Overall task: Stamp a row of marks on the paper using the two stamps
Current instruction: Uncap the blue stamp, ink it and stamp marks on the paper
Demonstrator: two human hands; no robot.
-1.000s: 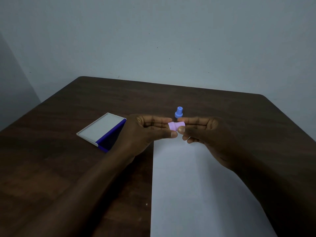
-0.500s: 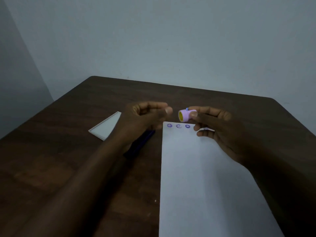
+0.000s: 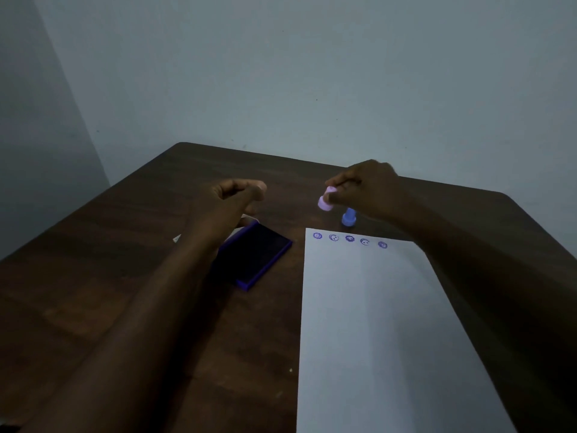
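A white sheet of paper [image 3: 374, 323] lies on the dark wooden table [image 3: 109, 276], with a row of several purple stamped marks [image 3: 349, 239] along its far edge. My right hand [image 3: 365, 189] holds a small pink stamp [image 3: 326, 201] in the air just beyond the paper's far edge. A blue stamp [image 3: 348, 217] stands upright on the table under that hand, beside the paper's edge. My left hand [image 3: 240, 195] hovers above the open ink pad [image 3: 259, 254] with its fingers curled and nothing visible in it.
The ink pad's pale lid [image 3: 178, 238] lies behind my left forearm, mostly hidden. A plain wall rises behind the table's far edge.
My hands have separated. The right hand carried the pink stamp up and away over the blue stamp. The left hand drew back left over the ink pad. More stamped marks are in sight.
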